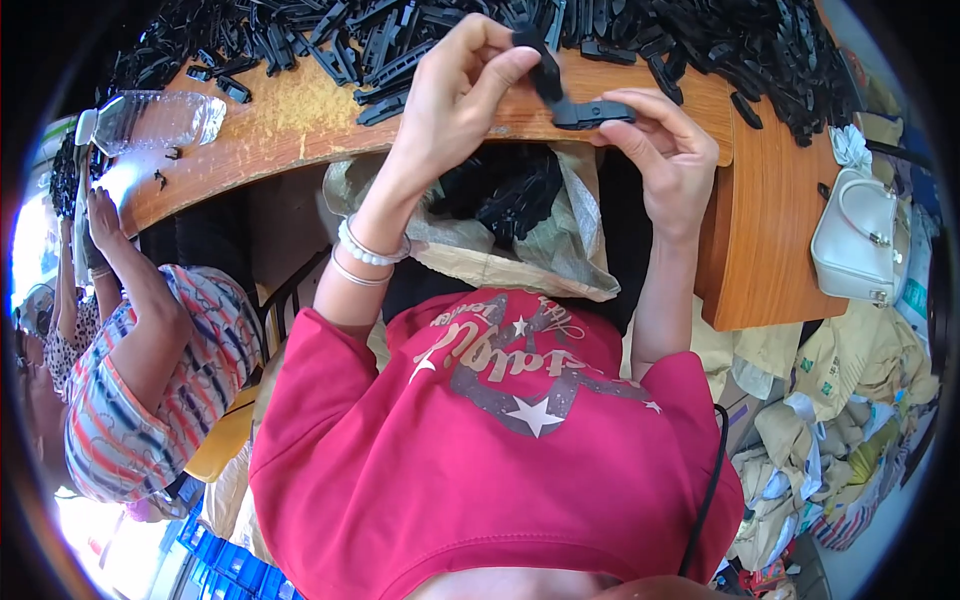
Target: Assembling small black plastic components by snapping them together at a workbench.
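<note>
1. The left hand (pixel 450 105) is raised over the front edge of the wooden table (pixel 270 120), its thumb and fingers pinching a black plastic piece (pixel 543 68) near its upper end.
2. That piece hangs tilted, its lower end leaning toward the other hand.
3. The right hand (pixel 668 155) pinches a dark grey part (pixel 593 115) by its right end between thumb and fingertips, holding it roughly level.
4. The 2 held items meet just above the table's front edge, between the hands; the spot is blurred, so I cannot tell whether they are joined or only touching.
5. Beyond the hands, a broad pile of black parts (pixel 385 50) spreads along the far side of the table.
6. On the left of the tabletop a clear plastic bottle (pixel 160 120) lies on its side, with 2 small black bits near it.
7. Below the table edge, in front of the person, an open sack (pixel 460 265) holds more black pieces.
8. To the right are a white handbag (pixel 855 245) and, nearer the person, a heap of beige cloth (pixel 850 365).
9. At the left, a co-worker in a striped top (pixel 150 370) sits beside the table.
</note>
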`<move>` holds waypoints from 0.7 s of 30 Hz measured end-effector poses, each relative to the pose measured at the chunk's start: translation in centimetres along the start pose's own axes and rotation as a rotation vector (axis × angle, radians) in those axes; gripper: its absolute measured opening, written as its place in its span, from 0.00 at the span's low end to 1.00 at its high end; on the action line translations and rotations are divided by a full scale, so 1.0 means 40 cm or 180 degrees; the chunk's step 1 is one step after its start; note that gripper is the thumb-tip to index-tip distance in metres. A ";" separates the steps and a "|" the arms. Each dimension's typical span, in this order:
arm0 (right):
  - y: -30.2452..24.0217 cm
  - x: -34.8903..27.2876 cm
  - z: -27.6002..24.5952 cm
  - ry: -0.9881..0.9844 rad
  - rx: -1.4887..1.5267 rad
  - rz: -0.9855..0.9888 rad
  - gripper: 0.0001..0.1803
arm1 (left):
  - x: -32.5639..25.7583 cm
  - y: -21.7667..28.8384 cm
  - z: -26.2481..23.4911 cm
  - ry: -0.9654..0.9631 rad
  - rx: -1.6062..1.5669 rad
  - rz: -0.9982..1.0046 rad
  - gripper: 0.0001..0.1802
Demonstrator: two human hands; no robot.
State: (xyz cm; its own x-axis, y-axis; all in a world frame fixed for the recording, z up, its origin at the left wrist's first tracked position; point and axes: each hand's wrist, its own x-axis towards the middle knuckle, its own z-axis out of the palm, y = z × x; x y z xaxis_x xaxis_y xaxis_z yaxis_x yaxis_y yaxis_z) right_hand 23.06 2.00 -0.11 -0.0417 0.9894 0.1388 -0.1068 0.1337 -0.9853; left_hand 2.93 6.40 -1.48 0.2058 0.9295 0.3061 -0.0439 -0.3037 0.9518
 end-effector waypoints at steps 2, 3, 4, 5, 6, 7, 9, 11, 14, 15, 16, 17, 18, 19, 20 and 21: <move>-0.002 -0.005 0.011 -0.0241 -0.0133 -0.0415 0.10 | -0.007 0.030 0.007 -0.0333 0.0333 -0.0376 0.10; -0.004 -0.008 0.018 -0.0139 -0.0255 -0.0417 0.11 | -0.015 0.049 0.023 -0.0285 -0.0299 -0.0911 0.12; -0.002 -0.010 0.023 -0.0144 -0.0255 -0.0409 0.11 | -0.018 0.053 0.021 -0.0279 -0.0302 -0.0918 0.12; 0.000 -0.013 0.026 -0.0121 -0.0345 -0.0404 0.10 | -0.022 0.056 0.017 -0.0354 -0.0062 -0.0923 0.12; 0.003 -0.016 0.031 -0.0099 -0.0435 -0.0400 0.10 | -0.024 0.058 0.014 -0.0430 0.0178 -0.0926 0.13; 0.009 -0.021 0.037 -0.0106 -0.0438 -0.0397 0.10 | -0.028 0.053 0.017 -0.0384 0.0447 -0.0522 0.14; 0.028 -0.036 0.054 0.0148 -0.0091 -0.0333 0.10 | -0.045 0.061 0.035 -0.0300 -0.0119 -0.0701 0.15; 0.042 -0.042 0.062 0.0269 -0.0169 -0.0441 0.09 | -0.057 0.084 0.032 -0.0641 0.0322 -0.0696 0.19; 0.049 -0.041 0.068 0.0331 -0.0178 -0.0651 0.13 | -0.071 0.081 0.017 -0.0873 0.0849 -0.0561 0.24; 0.048 -0.035 0.073 0.0332 -0.0071 -0.0749 0.15 | -0.074 0.082 0.017 -0.0822 0.0765 -0.0491 0.24; 0.044 -0.030 0.076 0.0328 0.0037 -0.0843 0.18 | -0.077 0.082 0.016 -0.0766 0.0681 -0.0426 0.23; 0.016 -0.028 0.079 0.0244 0.0465 -0.0480 0.22 | -0.081 0.082 0.015 -0.0759 0.0676 -0.0433 0.23; 0.019 -0.031 0.074 0.0239 0.0462 -0.0471 0.22 | -0.085 0.082 0.014 -0.0716 0.0726 -0.0378 0.22; 0.022 -0.031 0.064 0.0105 0.0241 -0.0326 0.21 | -0.086 0.082 0.013 -0.0675 0.0779 -0.0314 0.21; 0.022 -0.031 0.060 -0.0029 0.0020 -0.0182 0.21 | -0.087 0.081 0.013 -0.0669 0.0778 -0.0314 0.21; 0.019 -0.035 0.065 0.0133 0.0113 -0.0049 0.19 | -0.090 0.079 0.013 -0.0666 0.0883 -0.0245 0.20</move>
State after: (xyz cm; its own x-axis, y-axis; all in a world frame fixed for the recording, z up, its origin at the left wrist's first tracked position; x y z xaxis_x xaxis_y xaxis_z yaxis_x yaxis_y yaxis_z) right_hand 20.46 0.59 -0.79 0.0016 0.9889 0.1488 -0.1424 0.1476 -0.9788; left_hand 2.55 2.00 0.43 0.3952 0.8976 0.1954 0.2406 -0.3065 0.9210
